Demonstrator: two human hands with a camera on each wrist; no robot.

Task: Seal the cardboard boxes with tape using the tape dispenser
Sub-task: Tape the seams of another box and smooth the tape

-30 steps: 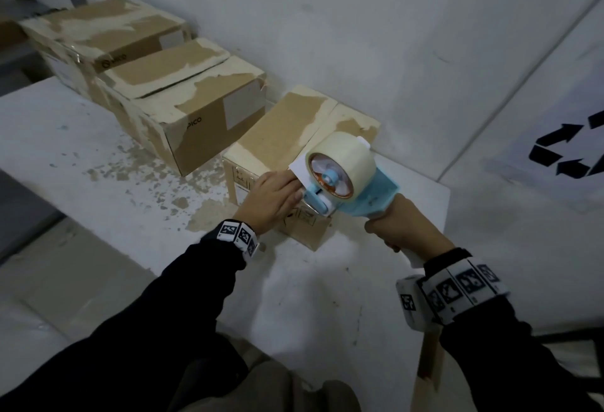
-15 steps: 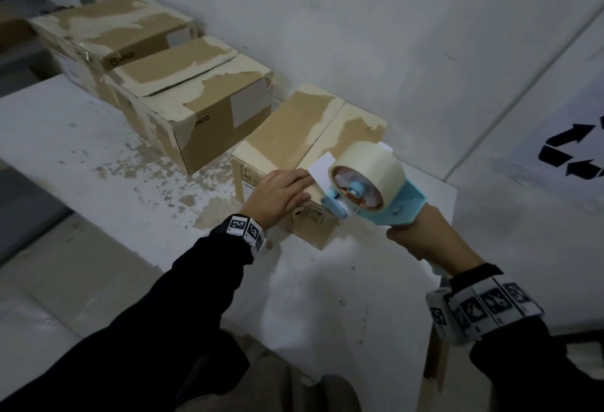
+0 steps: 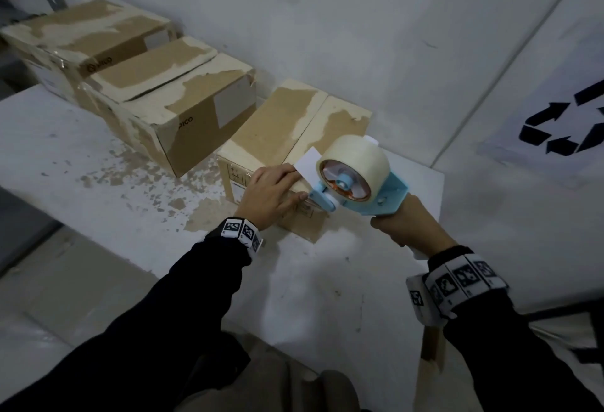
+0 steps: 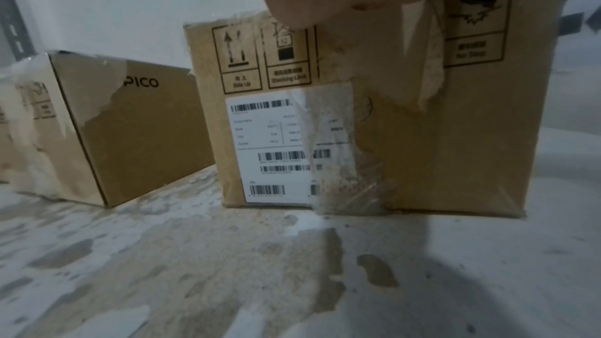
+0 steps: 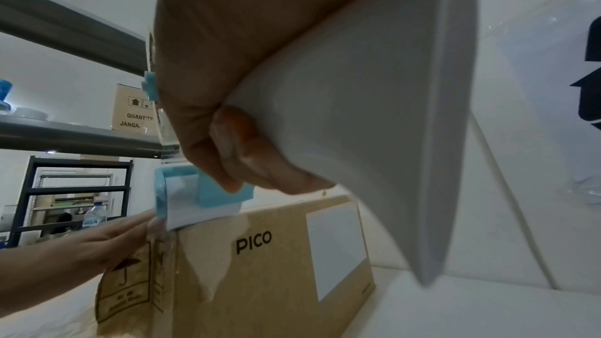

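Observation:
The nearest cardboard box (image 3: 277,130) stands on the white table (image 3: 98,156), its top flaps closed and patched with old tape. My right hand (image 3: 408,225) grips the handle of the blue tape dispenser (image 3: 379,195), which carries a fat roll of clear tape (image 3: 356,156). The dispenser's front end sits at the box's near top edge. My left hand (image 3: 271,192) lies on that same edge with straight fingers, touching the white tape flap (image 3: 307,166). In the right wrist view the blue front end (image 5: 201,194) sits on the box (image 5: 276,266), with my left hand (image 5: 97,243) beside it.
Two more taped boxes (image 3: 183,107) (image 3: 88,38) stand in a row to the left along the wall. A sheet with a recycling sign (image 3: 562,127) hangs at the right. The table's right edge is near my right wrist. Metal shelves (image 5: 65,138) show behind.
The dispenser has come down and to the right, from above the box top to its near edge. My left hand has stayed at that edge.

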